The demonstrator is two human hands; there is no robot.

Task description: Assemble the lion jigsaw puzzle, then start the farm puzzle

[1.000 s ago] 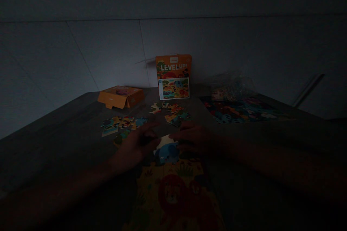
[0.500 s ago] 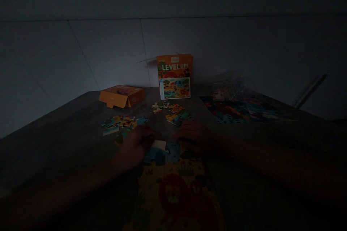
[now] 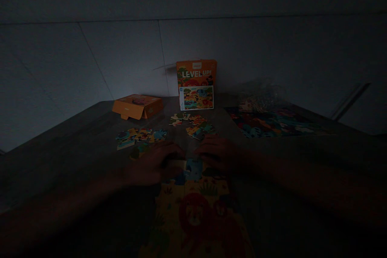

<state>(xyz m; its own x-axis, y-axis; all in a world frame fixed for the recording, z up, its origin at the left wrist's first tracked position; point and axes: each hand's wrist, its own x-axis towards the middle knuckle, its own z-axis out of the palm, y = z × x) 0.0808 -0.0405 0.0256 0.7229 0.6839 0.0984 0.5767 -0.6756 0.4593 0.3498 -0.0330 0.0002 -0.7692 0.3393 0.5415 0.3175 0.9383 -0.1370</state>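
Note:
A partly assembled jigsaw puzzle (image 3: 196, 209) lies in front of me, with a red lion in the middle and blue pieces along its far edge. My left hand (image 3: 160, 161) is over its far left corner, fingers curved forward and thumb apart from them, partly covering a blue piece there. Beside the far right corner rests my right hand (image 3: 216, 151), its fingers loosely bent and spread, with no piece visible in them. Just past the hands are loose puzzle pieces (image 3: 201, 129); more loose pieces (image 3: 142, 134) lie to the left. Dim light blurs the fingertips.
An orange box (image 3: 136, 107) lies at the back left. An upright "LEVEL UP!" box (image 3: 196, 72) stands against the wall, with a picture card (image 3: 198, 98) leaning on it. To the right, a clear plastic bag (image 3: 256, 98) sits on a dark picture sheet (image 3: 278, 123).
My left hand has shifted right and spread forward over the blue pieces at the puzzle's far left corner. My right hand stays nearly in place. The view has moved slightly.

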